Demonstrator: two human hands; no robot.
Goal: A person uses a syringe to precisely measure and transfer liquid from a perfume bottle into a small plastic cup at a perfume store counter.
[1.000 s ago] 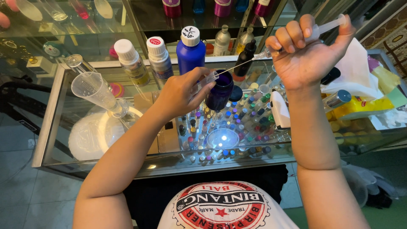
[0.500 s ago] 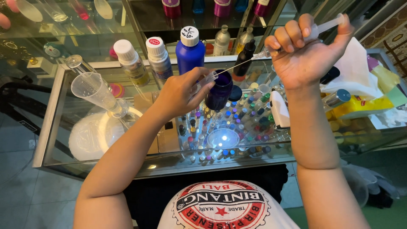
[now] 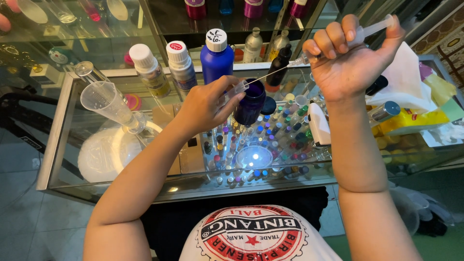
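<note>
My left hand (image 3: 205, 107) pinches a small clear glass vial (image 3: 234, 90) tilted over the glass counter. My right hand (image 3: 349, 58) is raised and closed around a clear syringe (image 3: 371, 30), thumb on its plunger. The syringe's long thin needle (image 3: 270, 75) runs down-left and its tip sits in the vial's mouth. An open dark purple bottle (image 3: 251, 103) stands just right of the vial, with its black cap (image 3: 268, 106) beside it.
A glass counter (image 3: 55, 145) holds a clear measuring cup (image 3: 108, 102), two white-capped bottles (image 3: 150, 70), a blue bottle (image 3: 216, 57), a black dropper bottle (image 3: 280, 64) and a white tissue (image 3: 405, 77). Several small coloured vials (image 3: 275, 140) lie under the glass. Glass shelves stand behind.
</note>
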